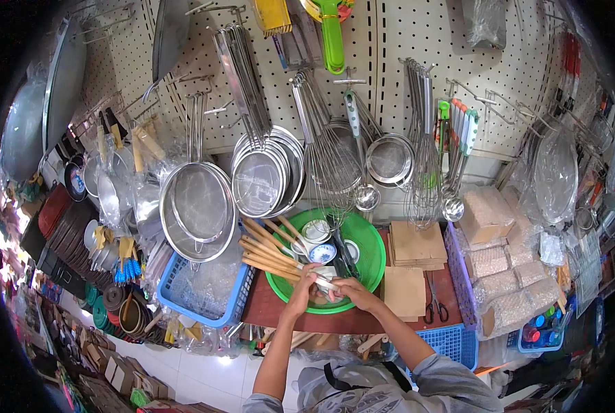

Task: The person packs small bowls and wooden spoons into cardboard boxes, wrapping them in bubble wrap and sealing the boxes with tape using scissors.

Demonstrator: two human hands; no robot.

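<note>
My left hand and my right hand meet over the near part of a round green plastic basin. Between their closed fingers is a small white item, gripped from both sides; its exact kind is hard to make out. Beside my left hand, several light wooden handles stick out over the basin's left rim. A small blue-and-white bowl lies in the basin beyond my fingers, with a white bowl behind it. Dark long-handled utensils rest to their right.
Brown cardboard pieces and black-handled scissors lie right of the basin. A blue basket stands left, a purple crate of bubble-wrapped packages right. Strainers and whisks hang low on the pegboard behind.
</note>
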